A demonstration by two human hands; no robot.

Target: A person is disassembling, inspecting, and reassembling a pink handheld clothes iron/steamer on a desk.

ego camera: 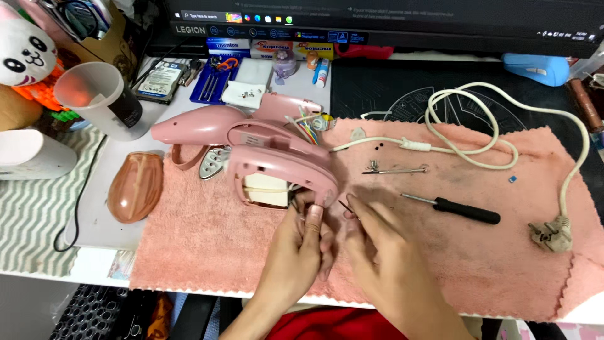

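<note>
two hands at the near edge of the pink iron housing (pixel 277 165), already split open on the pink towel (pixel 207 252). left hand (pixel 299 242) pinching its rim, right hand (pixel 371 242) closed on a thin tool. one screwdriver (pixel 453 208) right of housing, one cord (pixel 478 135), one soleplate (pixel 214 162) still off.
</note>
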